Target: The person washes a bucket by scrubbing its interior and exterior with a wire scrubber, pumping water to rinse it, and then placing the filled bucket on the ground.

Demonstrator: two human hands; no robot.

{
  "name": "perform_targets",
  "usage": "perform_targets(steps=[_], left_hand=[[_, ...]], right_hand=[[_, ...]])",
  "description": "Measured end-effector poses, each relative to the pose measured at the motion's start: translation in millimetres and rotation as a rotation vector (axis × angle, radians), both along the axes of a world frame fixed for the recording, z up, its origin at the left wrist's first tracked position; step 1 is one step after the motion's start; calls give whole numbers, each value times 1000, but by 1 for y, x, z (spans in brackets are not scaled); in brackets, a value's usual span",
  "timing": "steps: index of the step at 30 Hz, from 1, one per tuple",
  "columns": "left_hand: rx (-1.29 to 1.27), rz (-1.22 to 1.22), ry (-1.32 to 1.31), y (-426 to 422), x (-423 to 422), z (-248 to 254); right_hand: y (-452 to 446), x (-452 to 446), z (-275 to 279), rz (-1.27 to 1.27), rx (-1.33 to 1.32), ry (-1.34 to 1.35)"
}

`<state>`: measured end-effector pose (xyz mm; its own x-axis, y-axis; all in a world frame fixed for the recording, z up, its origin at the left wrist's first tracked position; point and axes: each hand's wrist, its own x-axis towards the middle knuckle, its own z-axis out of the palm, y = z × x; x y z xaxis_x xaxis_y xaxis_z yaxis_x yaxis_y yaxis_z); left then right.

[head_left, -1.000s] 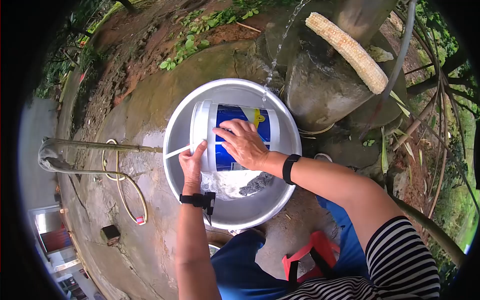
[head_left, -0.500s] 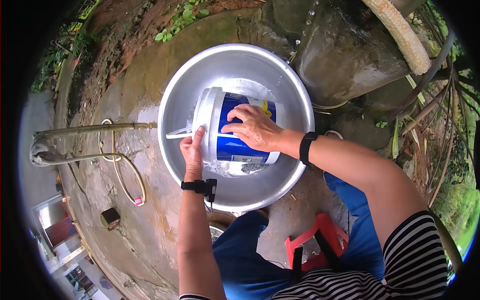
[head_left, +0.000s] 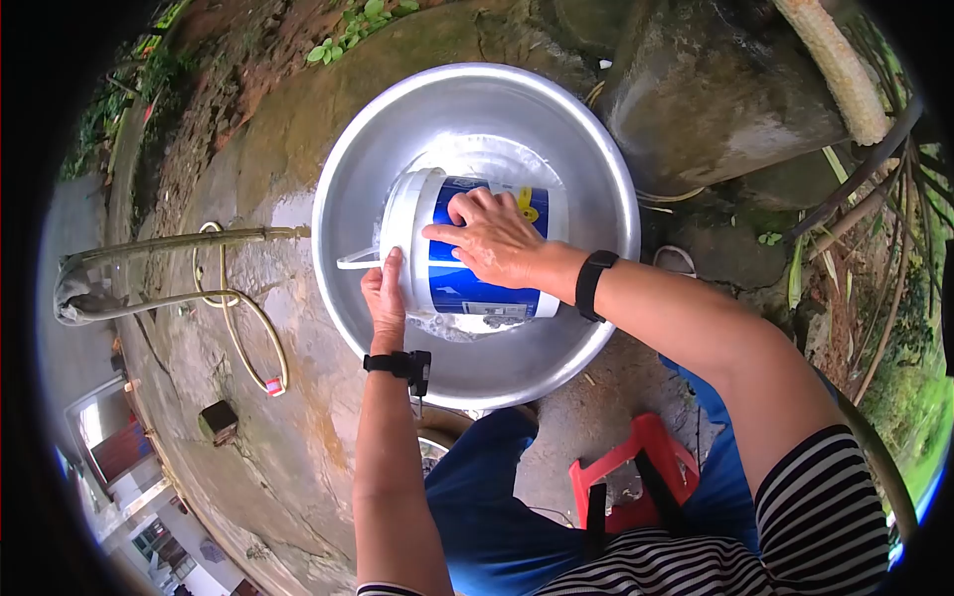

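A white plastic bucket with a blue printed label lies on its side in a large metal basin. Its rim faces left, and a thin white handle sticks out there. My left hand grips the rim, thumb on the outer side; its other fingers are partly hidden. My right hand rests on the blue label, fingers bent and apart, with nothing seen in them. Shallow water with some suds shows beneath the bucket.
A red plastic stool stands below, near my legs. A hose lies on wet concrete at left. A large dark, wet stone-like block borders the basin at upper right. A small dark block sits at lower left.
My right hand has shifted slightly up and left along the label, with one finger now stretched toward the rim. My left hand still holds the rim. The view has shifted a little.
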<state>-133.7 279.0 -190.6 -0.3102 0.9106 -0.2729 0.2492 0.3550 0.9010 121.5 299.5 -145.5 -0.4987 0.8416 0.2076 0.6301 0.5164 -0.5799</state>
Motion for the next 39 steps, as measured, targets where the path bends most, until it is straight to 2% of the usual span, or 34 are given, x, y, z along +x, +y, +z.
perform_targets(steps=[4, 7, 9, 13, 19, 21, 23, 26, 29, 33, 36, 37, 39], left_hand=[[-66, -85, 152, -8, -13, -12], [-48, -86, 63, -10, -1, -2], [-67, -89, 156, -8, 4, -1], [-44, -2, 166, -7, 10, -6], [-41, 70, 165, -6, 6, -13], [-65, 92, 158, -5, 3, -14], [-124, 95, 159, -6, -3, -14], [-205, 69, 156, -8, -13, -13], [-98, 260, 105, -10, -6, -18], [-69, 238, 191, -16, -8, -19], [-103, 271, 252, -19, -7, -20], [-80, 248, 264, -22, -9, -21], [-53, 221, 277, -22, -11, -22]], right_hand=[[-2, -4, -1, 55, -7, -105], [-1, -7, 5, 23, -49, -116], [3, -8, 1, 38, -59, -103], [3, -8, -5, 62, -84, -46], [-9, -24, -7, 7, -64, -118], [-15, -29, -12, 25, 97, -162], [-24, -31, -15, 32, 114, -190], [-35, -35, -20, 126, 205, -91], [-28, -35, -25, 157, 140, 65], [-13, -46, -31, 60, 138, 84], [19, -42, -38, -103, -249, 36], [34, -36, -41, -121, -465, 20], [30, -37, -49, -89, -346, 79]])
